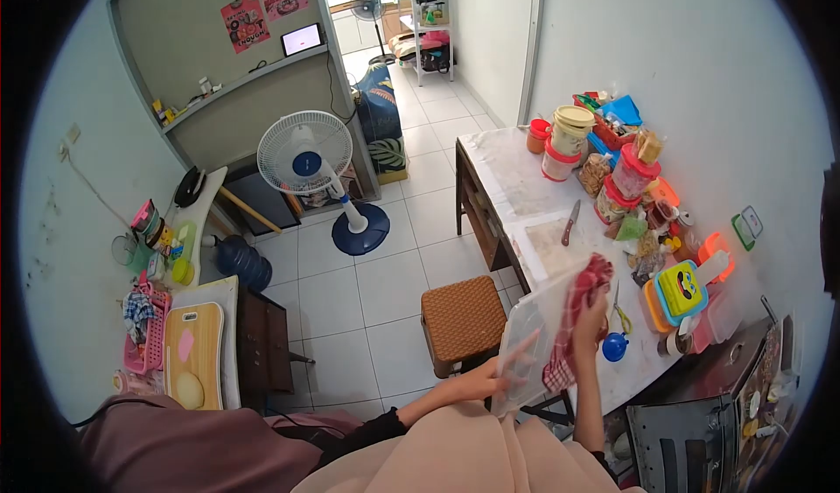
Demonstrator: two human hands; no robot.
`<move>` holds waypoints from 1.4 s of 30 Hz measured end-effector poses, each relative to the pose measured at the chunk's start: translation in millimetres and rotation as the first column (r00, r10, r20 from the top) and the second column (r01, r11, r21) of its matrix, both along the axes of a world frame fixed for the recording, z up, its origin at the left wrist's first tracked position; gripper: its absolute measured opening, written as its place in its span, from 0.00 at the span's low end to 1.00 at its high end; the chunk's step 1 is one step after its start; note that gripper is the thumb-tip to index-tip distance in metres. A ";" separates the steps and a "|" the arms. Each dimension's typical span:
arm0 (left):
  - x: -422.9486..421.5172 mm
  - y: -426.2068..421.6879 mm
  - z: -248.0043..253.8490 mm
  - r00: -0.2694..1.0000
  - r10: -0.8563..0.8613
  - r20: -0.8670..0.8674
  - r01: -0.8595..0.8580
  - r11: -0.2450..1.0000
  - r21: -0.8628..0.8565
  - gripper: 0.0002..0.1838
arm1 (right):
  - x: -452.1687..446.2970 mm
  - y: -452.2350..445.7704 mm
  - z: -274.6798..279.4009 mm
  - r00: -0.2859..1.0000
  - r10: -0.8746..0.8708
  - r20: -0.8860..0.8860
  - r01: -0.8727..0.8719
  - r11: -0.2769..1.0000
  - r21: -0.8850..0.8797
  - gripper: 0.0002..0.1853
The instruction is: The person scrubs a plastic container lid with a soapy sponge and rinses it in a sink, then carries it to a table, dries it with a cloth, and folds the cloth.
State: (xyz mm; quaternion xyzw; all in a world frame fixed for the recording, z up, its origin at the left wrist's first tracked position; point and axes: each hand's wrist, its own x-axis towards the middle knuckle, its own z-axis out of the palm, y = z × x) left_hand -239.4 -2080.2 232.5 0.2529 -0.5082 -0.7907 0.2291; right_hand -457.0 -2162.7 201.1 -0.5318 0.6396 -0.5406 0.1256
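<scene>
My left hand (483,379) grips the lower left side of a clear plastic container (518,340), its fingers showing blurred through the plastic. The container is tilted up in front of my body, beside the table's front edge. In my right hand (591,322) is a red and white checked cloth (573,305), bunched under the fingers and pressed against the container's right side. Part of the cloth hangs below the hand. Just right of it on the table lie a blue round object (615,347) and scissors with yellow-green handles (624,320).
A knife (571,223) lies on the white-topped table (516,169), with tubs (560,156) and lunch boxes (681,287) along the wall. A woven stool (464,314) stands beside it. Further off is a standing fan (306,162). Dough (189,390) rests on a wooden board (206,344) at left.
</scene>
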 end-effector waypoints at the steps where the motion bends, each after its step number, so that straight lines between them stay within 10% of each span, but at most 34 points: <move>1: -4.3 1.7 -1.0 0.999 0.039 -0.025 -0.039 0.999 0.007 0.41 | 23.0 12.4 4.9 0.997 0.074 -0.030 -0.076 0.993 -0.085 0.12; 3: -16.6 -17.6 -78.4 0.986 0.133 0.097 -0.094 0.939 -0.330 0.36 | 55.7 33.4 0.6 0.842 0.223 -0.492 -0.374 0.897 -0.234 0.15; 5: -19.6 -24.7 -97.7 0.951 0.254 0.178 -0.087 0.770 -0.632 0.32 | 72.3 43.5 18.4 0.827 0.326 -0.458 -0.447 0.876 -0.183 0.17; 7: -12.7 -28.5 -59.9 0.967 0.192 0.166 -0.072 0.834 -0.547 0.27 | 70.1 37.2 16.1 0.807 0.426 -0.410 -0.516 0.845 -0.138 0.18; 11: -18.7 -17.2 -36.2 0.975 0.211 -0.066 -0.221 0.906 -0.361 0.23 | 30.9 -5.7 6.8 0.996 0.081 0.033 -0.078 0.995 -0.066 0.17; 15: -33.4 -11.0 -39.8 0.904 0.405 -0.137 -0.426 0.880 -0.212 0.17 | 39.3 34.0 -37.6 0.895 0.081 -0.439 -0.154 0.979 -0.134 0.21; 16: -27.4 -15.5 -52.1 0.894 0.428 0.133 -0.413 0.902 -0.125 0.14 | 46.4 52.5 -50.7 0.794 0.089 -0.602 -0.188 0.977 -0.104 0.21; 17: -36.9 -11.1 -42.8 0.735 0.672 -0.090 -0.677 0.723 -0.138 0.13 | 57.2 72.0 -52.2 0.686 0.144 -0.713 -0.210 0.978 -0.004 0.20; 19: -34.5 -29.3 -162.0 0.769 0.573 -0.284 -0.565 0.817 0.117 0.23 | 57.8 97.8 -37.4 0.751 0.590 -0.297 -0.399 0.763 0.508 0.18; 22: -38.7 -7.2 -80.1 0.704 0.647 -0.293 -0.474 0.736 0.483 0.24 | 54.0 116.7 -30.3 0.827 0.563 0.004 -0.465 0.679 0.568 0.13; 27: -36.0 -5.6 -69.8 0.719 0.569 -0.399 -0.392 0.806 0.444 0.25 | 41.5 126.7 -34.8 0.844 0.522 -0.122 -0.486 0.841 0.237 0.14; 39: -12.0 -10.0 -45.5 0.723 0.566 -0.397 -0.469 0.823 0.320 0.33 | 43.4 127.8 -57.7 0.776 0.627 -0.067 -0.577 0.750 0.323 0.18; 42: -5.5 -8.9 -41.9 0.726 0.568 -0.387 -0.446 0.818 0.363 0.33 | 46.2 100.0 -42.6 0.733 0.662 -0.158 -0.412 0.617 0.671 0.16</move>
